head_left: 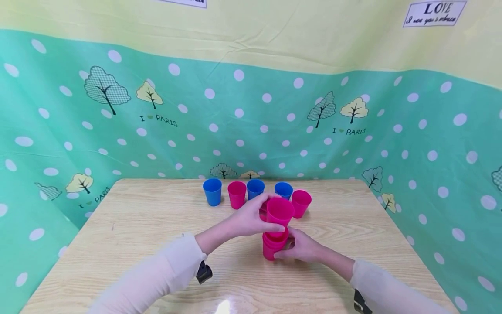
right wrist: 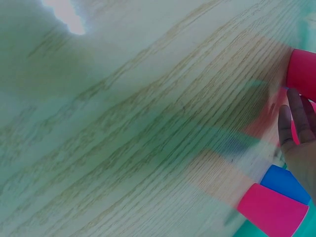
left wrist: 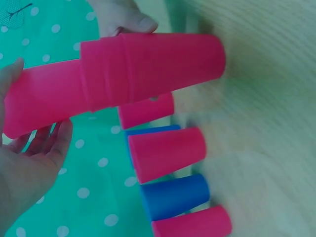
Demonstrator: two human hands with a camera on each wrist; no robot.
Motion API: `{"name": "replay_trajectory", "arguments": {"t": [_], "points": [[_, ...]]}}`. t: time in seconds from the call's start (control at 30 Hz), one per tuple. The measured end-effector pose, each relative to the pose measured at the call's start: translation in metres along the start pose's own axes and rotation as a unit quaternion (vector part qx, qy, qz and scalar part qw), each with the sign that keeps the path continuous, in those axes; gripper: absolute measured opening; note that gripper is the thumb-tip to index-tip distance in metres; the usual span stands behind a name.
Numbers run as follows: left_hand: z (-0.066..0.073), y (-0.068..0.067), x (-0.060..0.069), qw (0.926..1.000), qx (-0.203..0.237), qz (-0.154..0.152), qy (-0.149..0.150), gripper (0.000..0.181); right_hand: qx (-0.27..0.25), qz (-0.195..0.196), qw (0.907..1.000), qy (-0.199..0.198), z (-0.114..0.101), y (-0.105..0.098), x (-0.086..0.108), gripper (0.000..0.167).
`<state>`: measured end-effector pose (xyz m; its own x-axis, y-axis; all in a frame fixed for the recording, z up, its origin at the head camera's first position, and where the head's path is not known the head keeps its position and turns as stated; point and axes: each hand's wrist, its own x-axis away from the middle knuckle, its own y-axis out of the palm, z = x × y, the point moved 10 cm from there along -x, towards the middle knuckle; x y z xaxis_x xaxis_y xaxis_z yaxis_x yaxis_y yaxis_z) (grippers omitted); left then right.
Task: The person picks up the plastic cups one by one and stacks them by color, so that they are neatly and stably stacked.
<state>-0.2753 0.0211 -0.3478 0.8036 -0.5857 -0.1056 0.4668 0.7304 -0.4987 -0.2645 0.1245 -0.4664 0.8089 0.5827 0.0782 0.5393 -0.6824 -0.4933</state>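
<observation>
My left hand (head_left: 251,220) grips a pink cup (head_left: 280,211), thumb in front and fingers round the back. In the left wrist view, the lower end of this cup (left wrist: 47,96) sits inside the top of a stack of nested pink cups (left wrist: 173,61). My right hand (head_left: 303,247) holds that stack (head_left: 271,249) from the right, its thumb along the front. How many cups are nested is hard to tell; more than one rim shows. At the edge of the right wrist view, the right hand's fingers (right wrist: 301,118) are beside a pink cup (right wrist: 302,74).
Behind the hands, a row of upright cups stands along the table's far part: a blue cup (head_left: 212,192), a pink cup (head_left: 237,196), blue cups (head_left: 255,187) (head_left: 283,190) and a pink cup (head_left: 301,204). Another pink cup is mostly hidden behind my left hand. A patterned cloth (head_left: 239,100) surrounds the table (head_left: 157,226).
</observation>
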Motion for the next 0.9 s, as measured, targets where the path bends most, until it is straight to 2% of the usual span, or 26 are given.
{"name": "replay_trajectory", "arguments": {"t": [0.17,0.43,0.7,0.9], "points": [[-0.011,0.009,0.004,0.9999,-0.011,0.004,-0.004,0.070,-0.009,0.002,1.0000,-0.002,0.000,0.000,0.001,0.055],[-0.020,0.021,0.010,0.9998,-0.009,0.009,0.017,0.069,-0.009,0.005,0.9998,-0.014,-0.006,-0.001,0.001,0.059],[-0.028,0.026,0.012,0.9997,-0.014,0.007,0.019,0.070,-0.005,0.007,0.9997,-0.021,-0.026,-0.001,0.007,0.053],[-0.032,0.027,0.014,0.9997,-0.023,0.001,0.008,0.071,0.001,0.009,0.9998,-0.015,-0.013,-0.001,0.004,0.054]]}}
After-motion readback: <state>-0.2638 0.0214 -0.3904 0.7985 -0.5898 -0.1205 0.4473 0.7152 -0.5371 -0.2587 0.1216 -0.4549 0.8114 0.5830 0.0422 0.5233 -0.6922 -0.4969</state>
